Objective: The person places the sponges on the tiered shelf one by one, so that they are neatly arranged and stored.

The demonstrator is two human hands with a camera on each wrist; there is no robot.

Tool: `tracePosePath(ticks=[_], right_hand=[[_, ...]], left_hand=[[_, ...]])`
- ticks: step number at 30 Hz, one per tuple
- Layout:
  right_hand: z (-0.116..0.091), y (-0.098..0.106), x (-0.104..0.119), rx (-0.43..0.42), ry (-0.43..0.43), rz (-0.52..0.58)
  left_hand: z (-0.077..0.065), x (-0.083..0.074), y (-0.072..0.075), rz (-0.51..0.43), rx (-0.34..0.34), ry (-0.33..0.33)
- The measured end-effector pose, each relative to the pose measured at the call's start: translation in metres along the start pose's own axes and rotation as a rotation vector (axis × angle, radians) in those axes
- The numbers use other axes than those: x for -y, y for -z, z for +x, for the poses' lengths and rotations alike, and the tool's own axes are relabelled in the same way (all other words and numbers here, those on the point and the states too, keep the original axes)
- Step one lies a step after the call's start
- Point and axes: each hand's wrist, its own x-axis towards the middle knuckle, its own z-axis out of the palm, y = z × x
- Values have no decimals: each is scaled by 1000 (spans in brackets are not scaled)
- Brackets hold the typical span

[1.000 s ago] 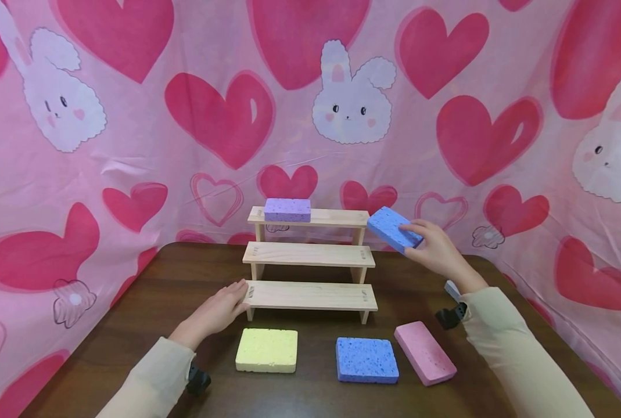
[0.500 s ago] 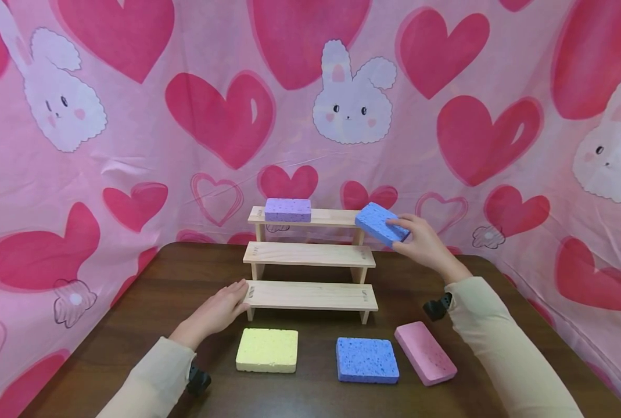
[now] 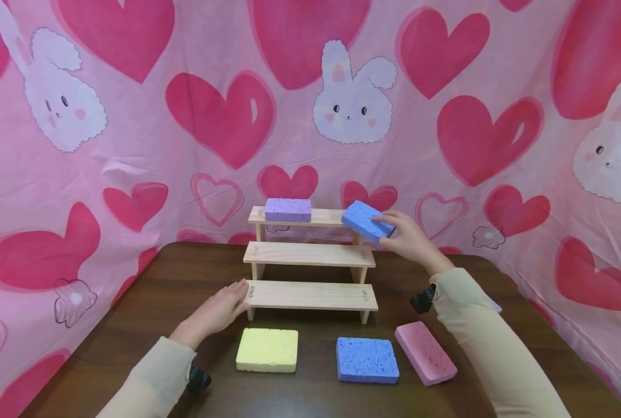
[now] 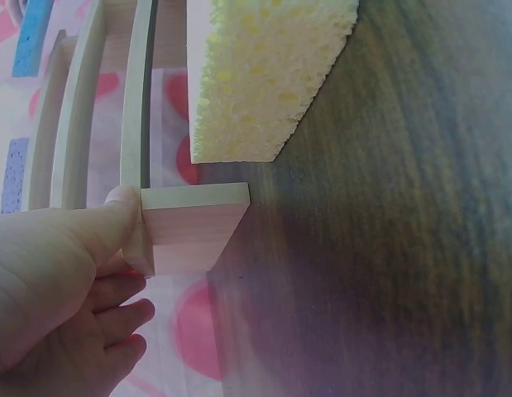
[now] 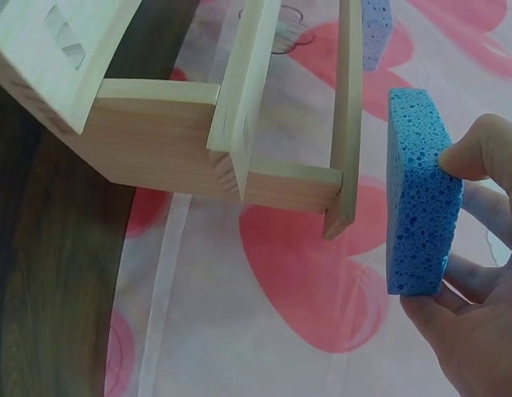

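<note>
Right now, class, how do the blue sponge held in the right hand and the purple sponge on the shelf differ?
Colour: the blue sponge is bright blue; the purple sponge is pale purple.
Support: the blue sponge is gripped by the right hand, clear of the shelf; the purple sponge rests on the top plank.
Pose: the blue sponge is slanted; the purple sponge lies flat, in line with the plank.
Shared: both are porous rectangular blocks.

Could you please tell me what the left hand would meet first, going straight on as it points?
The left hand would most likely push straight into the bottom shelf, whose left end it touches; what comes beyond is unclear in depth.
</note>
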Motion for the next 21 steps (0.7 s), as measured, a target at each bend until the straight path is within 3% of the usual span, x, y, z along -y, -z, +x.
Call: tracePosePath(ticks=[21], right_hand=[[30,-14,13,110,43,26]], left_hand=[[0,-1,2,-6,9,15]])
